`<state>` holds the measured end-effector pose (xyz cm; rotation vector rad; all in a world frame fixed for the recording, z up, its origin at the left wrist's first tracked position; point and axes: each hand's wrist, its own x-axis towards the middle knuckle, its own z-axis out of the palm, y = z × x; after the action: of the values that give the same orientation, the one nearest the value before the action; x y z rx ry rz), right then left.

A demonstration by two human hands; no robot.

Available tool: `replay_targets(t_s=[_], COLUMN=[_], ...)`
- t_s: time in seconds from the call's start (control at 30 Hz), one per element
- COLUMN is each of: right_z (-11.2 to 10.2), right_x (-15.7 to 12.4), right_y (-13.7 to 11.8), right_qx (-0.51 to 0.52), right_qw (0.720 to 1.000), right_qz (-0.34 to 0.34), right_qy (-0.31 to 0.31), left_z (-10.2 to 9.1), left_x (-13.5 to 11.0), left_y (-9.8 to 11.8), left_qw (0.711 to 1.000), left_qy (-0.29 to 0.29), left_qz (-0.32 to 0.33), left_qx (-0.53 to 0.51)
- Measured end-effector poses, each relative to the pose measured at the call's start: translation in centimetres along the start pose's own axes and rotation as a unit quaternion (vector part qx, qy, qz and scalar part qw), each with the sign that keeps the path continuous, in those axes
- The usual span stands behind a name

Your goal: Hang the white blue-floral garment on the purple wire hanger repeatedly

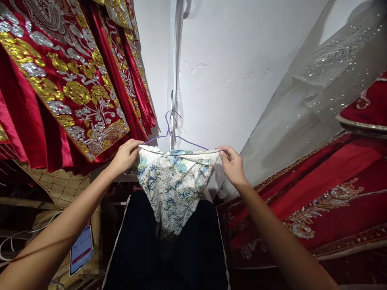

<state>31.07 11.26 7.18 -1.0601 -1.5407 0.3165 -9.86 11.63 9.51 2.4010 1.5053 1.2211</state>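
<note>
A white garment (173, 189) with a blue, green and grey print hangs spread between my hands, its lower part drooping between my knees. My left hand (127, 155) pinches its top left corner, and my right hand (232, 163) grips the top right corner with thumb and fingers. Behind its upper edge shows a purple wire hanger (168, 131), the hook pointing up. The hanger's arms run down to the garment's top edge; their ends are hidden by the cloth and my hands.
Red dresses with gold and silver embroidery (81, 92) hang on the left. A sheer sparkling white fabric (302, 96) and red beaded garments (332, 189) fill the right. A phone (81, 249) showing a timer lies at lower left, near a white cable (18, 235). A white wall (223, 48) stands ahead.
</note>
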Motion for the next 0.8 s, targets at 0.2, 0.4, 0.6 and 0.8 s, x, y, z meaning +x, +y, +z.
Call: replay_targets(t_s=[0.2, 0.4, 0.6, 0.8], right_z=[-0.7, -2.5, 4.8, 15.7], right_x=[1.6, 0.2, -4.8, -9.3], right_y=[0.8, 1.1, -2.4, -6.0], right_qx=[0.065, 0.138, 0.096, 0.095], right_qw=[0.995, 0.983, 0.931, 0.925], right_qz=[0.041, 0.108, 0.131, 0.066], right_qy=[0.059, -0.060, -0.326, -0.361], left_z=[-1.4, -2.0, -1.1, -0.9], left_x=[0.3, 0.4, 0.0, -0.6], left_y=[-0.2, 0.7, 1.4, 1.5], left_qw=[1.000, 1.000, 1.000, 0.999], left_qy=[0.019, 0.008, 0.004, 0.010], left_qz=[0.007, 0.000, -0.005, -0.008], left_qx=[0.010, 0.015, 0.017, 0.034])
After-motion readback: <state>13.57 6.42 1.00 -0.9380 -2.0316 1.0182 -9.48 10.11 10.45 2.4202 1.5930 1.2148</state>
